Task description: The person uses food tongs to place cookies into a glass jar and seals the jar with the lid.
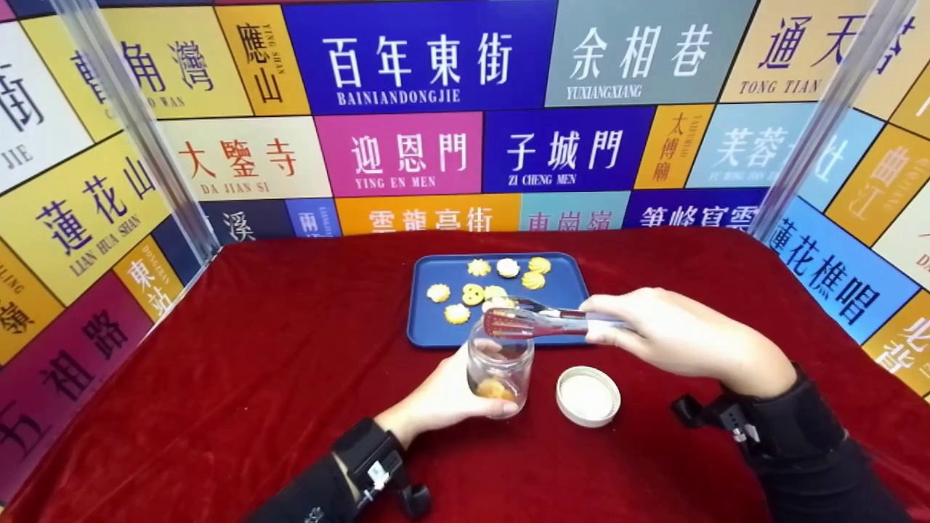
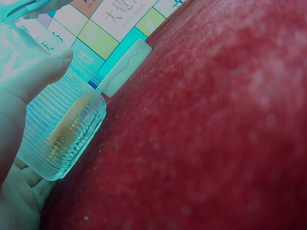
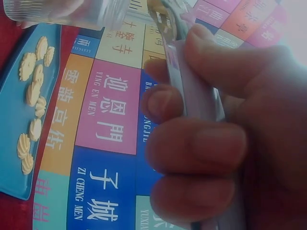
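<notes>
My left hand (image 1: 443,396) grips a clear ribbed glass jar (image 1: 522,381), which tilts slightly in the head view. At the jar's bottom lies a golden-brown cookie (image 2: 69,127), seen through the glass in the left wrist view. My right hand (image 1: 665,334) holds metal tongs (image 1: 545,325) by light-coloured handles, with fingers curled round them in the right wrist view. Over the jar's mouth, the tongs' slotted tips overlap its rim in the head view; no cookie shows between them. Beyond the jar, a blue tray (image 1: 429,330) carries several piped cookies (image 1: 457,314), partly hidden by the tongs.
A round pale lid (image 1: 588,396) lies right of the jar on the red cloth (image 1: 290,349). Behind the table stands a wall of coloured panels (image 1: 414,54) with Chinese lettering. Transparent upright posts (image 1: 821,131) stand near the table's back corners.
</notes>
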Action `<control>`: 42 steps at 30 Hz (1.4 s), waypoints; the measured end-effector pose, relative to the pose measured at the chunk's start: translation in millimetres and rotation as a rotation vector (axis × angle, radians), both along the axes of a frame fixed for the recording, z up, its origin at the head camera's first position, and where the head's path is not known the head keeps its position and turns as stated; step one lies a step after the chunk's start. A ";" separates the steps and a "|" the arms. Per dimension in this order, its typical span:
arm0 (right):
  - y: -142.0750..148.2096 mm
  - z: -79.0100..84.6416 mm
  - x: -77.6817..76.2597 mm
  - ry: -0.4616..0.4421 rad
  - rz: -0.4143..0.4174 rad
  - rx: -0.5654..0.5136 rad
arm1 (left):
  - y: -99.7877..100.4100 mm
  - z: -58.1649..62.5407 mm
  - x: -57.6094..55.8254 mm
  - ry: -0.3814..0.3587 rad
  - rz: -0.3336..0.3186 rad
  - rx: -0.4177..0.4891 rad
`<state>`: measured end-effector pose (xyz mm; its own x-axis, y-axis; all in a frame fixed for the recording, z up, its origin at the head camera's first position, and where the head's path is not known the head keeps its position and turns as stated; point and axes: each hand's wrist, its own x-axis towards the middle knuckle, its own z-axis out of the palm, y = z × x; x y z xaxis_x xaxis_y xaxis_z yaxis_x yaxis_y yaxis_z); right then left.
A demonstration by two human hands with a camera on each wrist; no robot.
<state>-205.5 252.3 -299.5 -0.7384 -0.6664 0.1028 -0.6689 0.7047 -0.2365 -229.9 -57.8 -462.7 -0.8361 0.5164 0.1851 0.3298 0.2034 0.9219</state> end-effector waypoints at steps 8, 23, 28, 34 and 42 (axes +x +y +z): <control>-1.6 -2.5 -0.4 -0.012 0.010 0.009 | -0.4 -0.2 0.1 0.005 -0.005 0.004; -1.2 -1.9 -0.9 -0.016 0.015 0.007 | 0.7 -0.8 0.3 0.004 -0.003 0.013; -0.5 -2.1 -1.6 -0.012 0.017 0.006 | 0.6 -0.2 1.2 -0.011 -0.008 0.027; -0.8 -2.1 -1.7 -0.026 0.012 0.001 | 0.4 0.1 1.3 -0.011 -0.002 0.022; 0.4 -0.9 -2.2 -0.048 -0.025 -0.015 | 0.5 1.3 2.8 -0.021 0.007 0.021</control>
